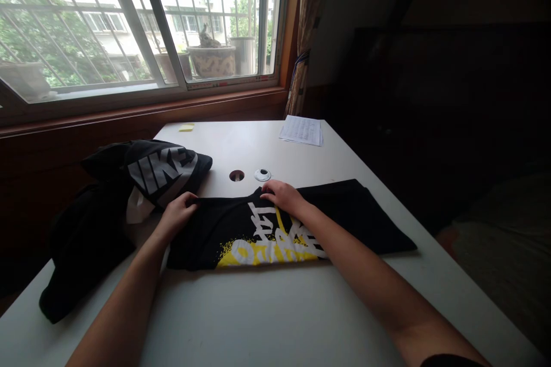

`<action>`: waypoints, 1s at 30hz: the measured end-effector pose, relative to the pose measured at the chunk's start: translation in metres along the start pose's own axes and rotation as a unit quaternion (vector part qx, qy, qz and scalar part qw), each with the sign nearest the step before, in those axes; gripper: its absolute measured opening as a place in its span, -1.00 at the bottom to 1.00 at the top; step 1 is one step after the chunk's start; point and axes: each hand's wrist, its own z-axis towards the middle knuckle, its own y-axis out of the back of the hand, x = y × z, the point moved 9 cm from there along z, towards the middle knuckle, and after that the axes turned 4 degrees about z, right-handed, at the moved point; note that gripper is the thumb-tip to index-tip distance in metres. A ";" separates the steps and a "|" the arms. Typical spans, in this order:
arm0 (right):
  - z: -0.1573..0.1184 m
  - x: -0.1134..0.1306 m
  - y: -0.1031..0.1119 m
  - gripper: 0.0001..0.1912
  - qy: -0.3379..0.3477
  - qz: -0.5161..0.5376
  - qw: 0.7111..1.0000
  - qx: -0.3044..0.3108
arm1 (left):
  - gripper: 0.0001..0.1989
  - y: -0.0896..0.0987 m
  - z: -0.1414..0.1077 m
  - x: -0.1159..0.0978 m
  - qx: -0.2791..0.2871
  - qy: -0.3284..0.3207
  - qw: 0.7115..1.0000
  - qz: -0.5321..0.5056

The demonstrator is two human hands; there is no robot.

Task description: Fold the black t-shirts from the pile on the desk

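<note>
The step in hand looks like squaring up a fold: the black garment (267, 235) lies flat, seemingly doubled over into a long strip running left to right across the bench (258, 309). The left grip (177, 213) appears clamped on its far edge near the left end; the right grip (283, 195) appears closed on that same edge farther right. The next move seems to call for an even hold at both points, so the layers stay aligned. White lettering and yellow splashes mark the middle and left; the right part is plain black. Dark clothing (161, 169) lies heaped to the left.
</note>
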 end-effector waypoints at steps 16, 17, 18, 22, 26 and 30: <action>-0.049 -0.079 0.040 -0.68 -0.054 -0.050 0.997 -0.009 | -0.58 0.000 -0.011 0.009 0.117 0.047 0.992 0.018; -0.053 -0.075 0.039 -0.68 -0.051 -0.042 0.998 0.006 | -0.58 -0.001 -0.016 0.008 0.146 0.048 0.988 0.008; -0.057 -0.070 0.037 -0.68 -0.045 -0.035 0.998 0.020 | -0.58 -0.002 -0.023 0.007 0.179 0.044 0.983 -0.003; -0.080 -0.041 0.033 -0.74 -0.005 -0.019 0.997 0.069 | -0.57 0.002 -0.056 -0.001 0.308 0.020 0.951 -0.023; -0.099 -0.021 0.039 -0.84 0.036 -0.019 0.997 0.072 | -0.47 0.018 -0.067 -0.006 0.311 0.022 0.950 0.028; -0.103 -0.025 0.053 -0.78 0.049 -0.081 0.995 0.043 | -0.44 0.016 -0.060 -0.036 0.251 -0.054 0.963 0.077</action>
